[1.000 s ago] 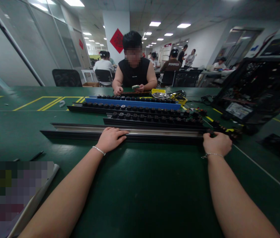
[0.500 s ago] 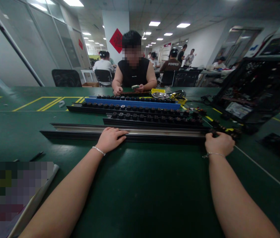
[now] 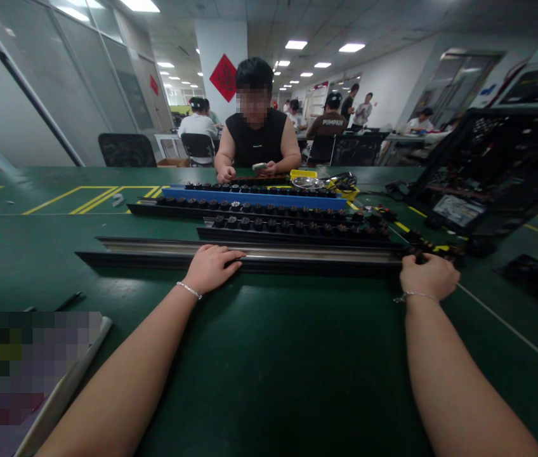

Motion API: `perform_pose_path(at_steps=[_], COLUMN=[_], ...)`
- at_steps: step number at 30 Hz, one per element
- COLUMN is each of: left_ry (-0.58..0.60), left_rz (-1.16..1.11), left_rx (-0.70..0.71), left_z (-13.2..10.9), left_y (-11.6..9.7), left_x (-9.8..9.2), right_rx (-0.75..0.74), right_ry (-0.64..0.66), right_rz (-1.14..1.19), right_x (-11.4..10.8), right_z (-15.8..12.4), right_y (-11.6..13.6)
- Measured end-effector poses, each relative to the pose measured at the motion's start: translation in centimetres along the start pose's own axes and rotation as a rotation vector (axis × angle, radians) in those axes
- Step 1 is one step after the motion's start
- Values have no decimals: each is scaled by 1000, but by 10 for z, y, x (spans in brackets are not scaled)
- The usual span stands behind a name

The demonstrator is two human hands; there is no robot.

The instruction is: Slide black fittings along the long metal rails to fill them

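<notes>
The right hand [image 3: 428, 276] now sits a little further to the right than a second ago, at the very end of the long black rail [image 3: 297, 254] that lies crosswise on the green surface [image 3: 273, 355]. It is curled, knuckles toward the camera, with its fingertips tucked against the rail's end, where a cluster of small black parts [image 3: 435, 251] lies. The fingertips are hidden, so I cannot tell whether they pinch one of those parts or only press on the rail's end. The left hand [image 3: 212, 266] does not shift at all: it lies flat, palm down and fingers together, on the near edge of the rail around its middle, holding it against the surface.

The rail itself keeps its place, so the only movement is that small sideways creep of the right hand; my reading is that the work is concentrated at that right end while the left hand steadies the piece.

Just behind the rail lie more strips studded with black knobs [image 3: 292, 226] and a blue strip [image 3: 254, 197]. A person [image 3: 255, 136] sits opposite (their own hands are busy on the far edge of the surface, well apart from the rail), near a metal bowl [image 3: 307, 183]
</notes>
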State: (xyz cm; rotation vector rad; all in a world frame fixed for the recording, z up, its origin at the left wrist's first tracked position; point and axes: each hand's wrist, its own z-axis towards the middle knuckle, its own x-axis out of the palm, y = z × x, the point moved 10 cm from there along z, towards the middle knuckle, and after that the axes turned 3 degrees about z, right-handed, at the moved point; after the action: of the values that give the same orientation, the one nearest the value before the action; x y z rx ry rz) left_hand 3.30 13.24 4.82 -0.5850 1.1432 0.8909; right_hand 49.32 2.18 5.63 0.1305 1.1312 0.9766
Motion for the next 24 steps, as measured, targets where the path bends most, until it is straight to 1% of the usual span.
perform_pose_path(at_steps=[4, 12, 20, 24], left_ry=[-2, -11, -21, -20], left_rz=[-5, 2, -14, -20], left_rx=[8, 10, 14, 11], left_z=[0, 0, -1, 0], left_y=[0, 0, 0, 0], left_x=[0, -1, -1, -2], right_rx=[23, 22, 87, 85], right_ry=[-2, -1, 26, 32], right_rz=[5, 1, 60, 73], right_x=[-1, -2, 6, 4], right_z=[2, 4, 12, 14], right_y=[-4, -5, -21, -23])
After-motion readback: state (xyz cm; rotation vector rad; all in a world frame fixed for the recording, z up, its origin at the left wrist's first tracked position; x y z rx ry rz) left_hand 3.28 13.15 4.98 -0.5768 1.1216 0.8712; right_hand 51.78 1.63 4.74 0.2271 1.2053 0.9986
